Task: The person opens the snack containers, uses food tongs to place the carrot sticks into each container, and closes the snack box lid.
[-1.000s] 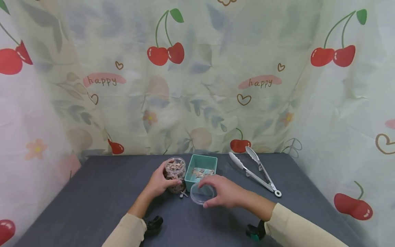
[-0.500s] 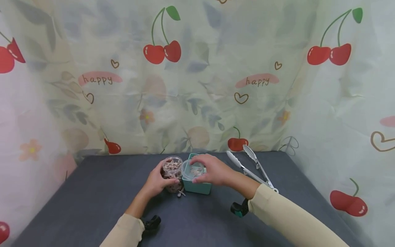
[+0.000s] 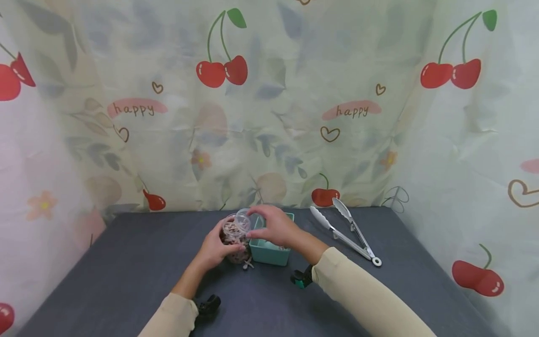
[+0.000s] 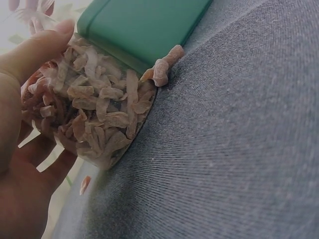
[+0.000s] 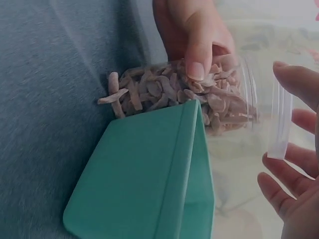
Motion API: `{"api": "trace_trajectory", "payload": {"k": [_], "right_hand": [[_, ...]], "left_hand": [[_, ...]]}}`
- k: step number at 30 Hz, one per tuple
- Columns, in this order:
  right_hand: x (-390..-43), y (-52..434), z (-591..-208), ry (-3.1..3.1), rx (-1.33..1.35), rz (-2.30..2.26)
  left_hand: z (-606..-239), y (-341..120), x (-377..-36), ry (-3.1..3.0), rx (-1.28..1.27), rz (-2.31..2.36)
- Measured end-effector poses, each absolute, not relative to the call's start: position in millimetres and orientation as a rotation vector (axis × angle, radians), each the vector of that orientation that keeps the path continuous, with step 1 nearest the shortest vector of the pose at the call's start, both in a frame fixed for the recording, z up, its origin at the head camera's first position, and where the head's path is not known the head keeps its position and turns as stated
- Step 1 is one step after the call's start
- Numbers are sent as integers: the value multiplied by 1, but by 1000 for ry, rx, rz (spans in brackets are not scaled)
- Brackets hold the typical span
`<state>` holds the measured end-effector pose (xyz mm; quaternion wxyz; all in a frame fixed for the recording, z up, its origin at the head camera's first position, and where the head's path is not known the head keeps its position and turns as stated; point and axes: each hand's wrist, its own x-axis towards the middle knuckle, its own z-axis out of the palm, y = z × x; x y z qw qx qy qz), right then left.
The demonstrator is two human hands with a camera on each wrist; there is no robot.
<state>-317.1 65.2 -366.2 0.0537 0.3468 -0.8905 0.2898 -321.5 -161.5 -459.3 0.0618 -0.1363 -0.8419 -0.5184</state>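
A clear jar [image 4: 99, 104] full of pale brownish dried strips stands upright on the dark table. My left hand [image 3: 213, 247] grips it, thumb on the near side and fingers around the far side. By its rim my right hand [image 3: 275, 227] pinches a clear round lid [image 5: 280, 122] between thumb and fingers. In the right wrist view, the lid is held just off the jar's mouth, a small gap between them. Right beside the jar is a green rectangular box [image 3: 269, 255], partly hidden under my right hand.
A few loose strips [image 4: 167, 65] lie on the table at the jar's base, and another small piece [image 4: 85, 184] lies nearby. Metal tongs [image 3: 351, 236] with white tips lie spread at the right. A patterned curtain [image 3: 269, 117] hangs behind the table [image 3: 168, 234].
My right hand has carried the lid up and leftward, from in front of the green box to over the jar's mouth. My left hand has kept its grip on the jar.
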Motion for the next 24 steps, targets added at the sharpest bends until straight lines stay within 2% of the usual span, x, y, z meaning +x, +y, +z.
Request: {"api": "trace_trajectory", "payload": {"k": [15, 24], "right_hand": [[-333, 37, -377, -2670, 1084, 940], [-339, 31, -367, -2746, 1197, 886]], "left_hand": [[-462, -163, -320, -2467, -455, -1636], [-460, -166, -321, -2485, -490, -1667]]}}
